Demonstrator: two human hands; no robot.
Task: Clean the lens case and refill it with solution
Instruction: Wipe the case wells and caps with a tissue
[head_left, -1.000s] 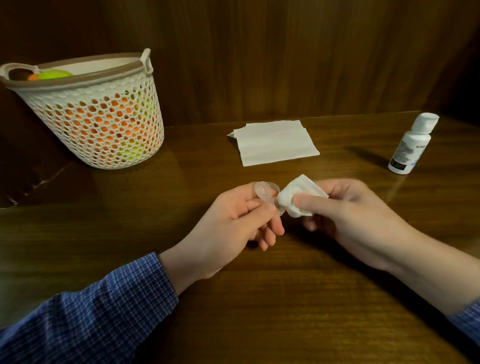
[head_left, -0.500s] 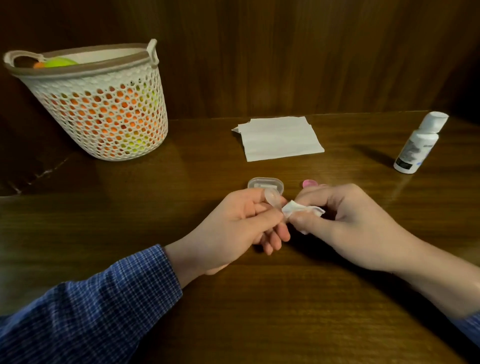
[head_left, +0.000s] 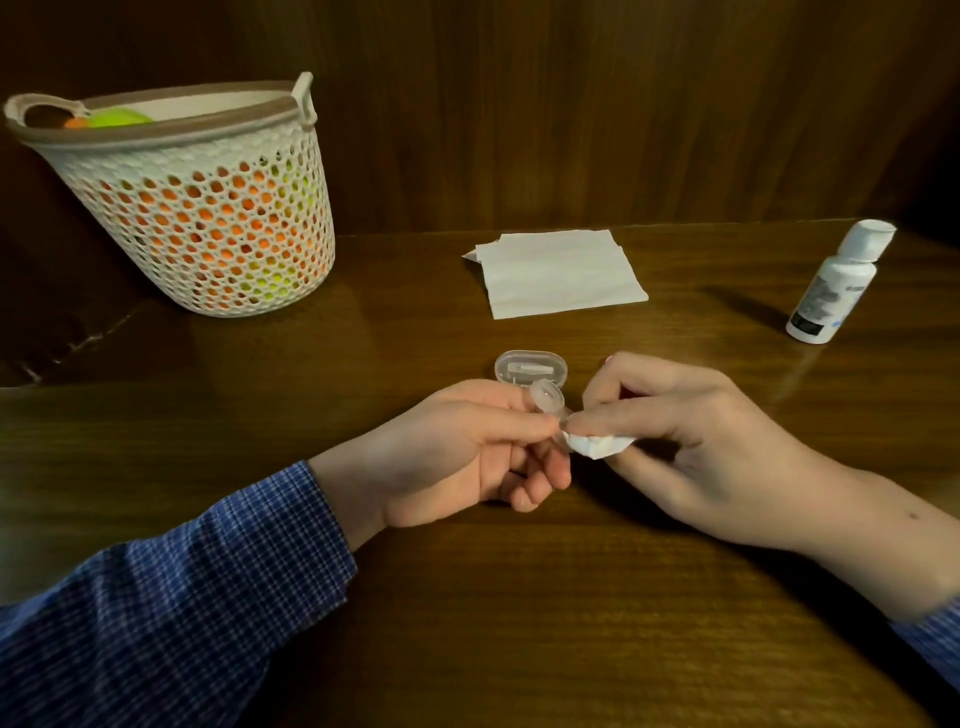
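Observation:
My left hand (head_left: 467, 447) pinches a small clear lens case (head_left: 549, 402) above the wooden table, its upper well showing past my fingertips. My right hand (head_left: 691, 436) grips a crumpled white tissue (head_left: 597, 446) and presses it against the lower end of the case. Just behind my hands a clear oval lid or container (head_left: 530, 368) lies on the table. The white solution bottle (head_left: 836, 288) stands capped at the far right, away from both hands.
A folded white tissue sheet (head_left: 561, 273) lies at the back middle of the table (head_left: 467, 597). A white perforated basket (head_left: 192, 208) with orange and green items stands at the back left. A dark wood wall runs behind.
The tissue has shrunk into my right fingers and dropped lower against the case. Both hands sank slightly, uncovering the clear oval piece on the table behind them.

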